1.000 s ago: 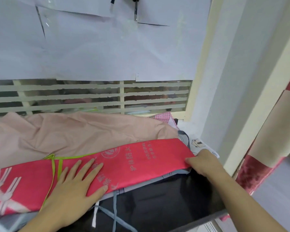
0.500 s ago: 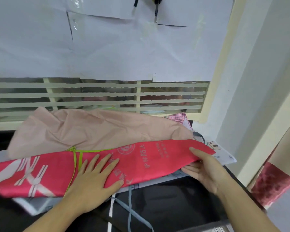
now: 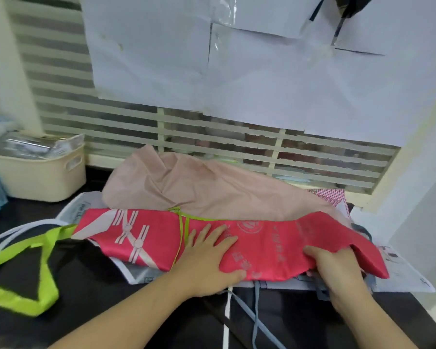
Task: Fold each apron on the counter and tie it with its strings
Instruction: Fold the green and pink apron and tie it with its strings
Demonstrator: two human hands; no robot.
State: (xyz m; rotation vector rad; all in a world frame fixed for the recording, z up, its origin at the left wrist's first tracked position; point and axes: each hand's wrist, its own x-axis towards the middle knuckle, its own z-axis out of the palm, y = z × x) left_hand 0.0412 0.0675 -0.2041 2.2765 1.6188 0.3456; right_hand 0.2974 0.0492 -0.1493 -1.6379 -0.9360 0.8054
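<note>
Soft, light red printed fabric apron (image 3: 262,245): left hand (image 3: 207,258) flat atop, right hand (image 3: 337,270) gripping the end; likely slippery, best held by folded edges.

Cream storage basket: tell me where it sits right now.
In the head view the cream storage basket sits at the far left of the black counter, against the slatted window, left of the pink cloth.

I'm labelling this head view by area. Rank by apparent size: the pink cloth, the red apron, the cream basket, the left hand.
1-2. red apron and pink cloth: too close to rank, since the apron hides part of the cloth.
3. cream basket, partly cut off.
4. left hand, enlarged by nearness.
</note>
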